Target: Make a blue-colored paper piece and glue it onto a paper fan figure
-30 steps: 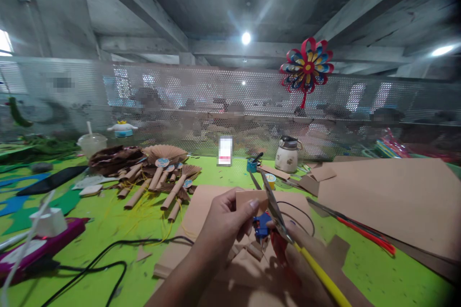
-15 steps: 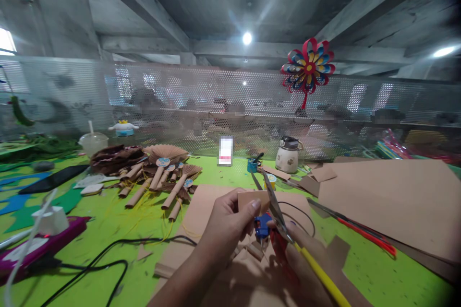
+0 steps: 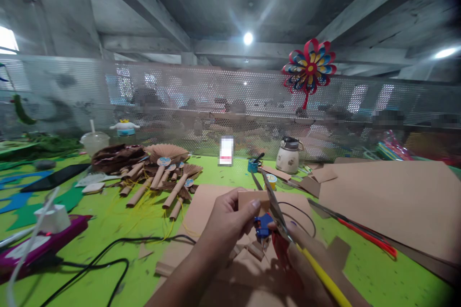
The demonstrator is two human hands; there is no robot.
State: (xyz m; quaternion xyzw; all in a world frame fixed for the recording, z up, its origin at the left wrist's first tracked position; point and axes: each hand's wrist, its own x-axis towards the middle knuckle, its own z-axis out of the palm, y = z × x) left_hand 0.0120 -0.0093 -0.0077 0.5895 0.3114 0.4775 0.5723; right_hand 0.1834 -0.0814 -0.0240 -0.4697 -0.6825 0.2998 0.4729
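Observation:
My left hand is closed on a small piece of brown cardboard, thumb pressed on its front. My right hand, low and in shadow, grips a pair of scissors with red handles. The blades point up and away, closed on the right edge of the cardboard piece. A blue glue gun lies on a brown sheet just under both hands. A yellow rod runs along my right forearm.
Folded brown paper fans with rolled handles are heaped at the left on the green table. Black cables cross the front. Large brown cardboard sheets cover the right. A white kettle and a phone stand by the mesh screen.
Almost nothing differs. The view has shifted slightly downward, and my hands keep the cardboard piece and scissors in the same place.

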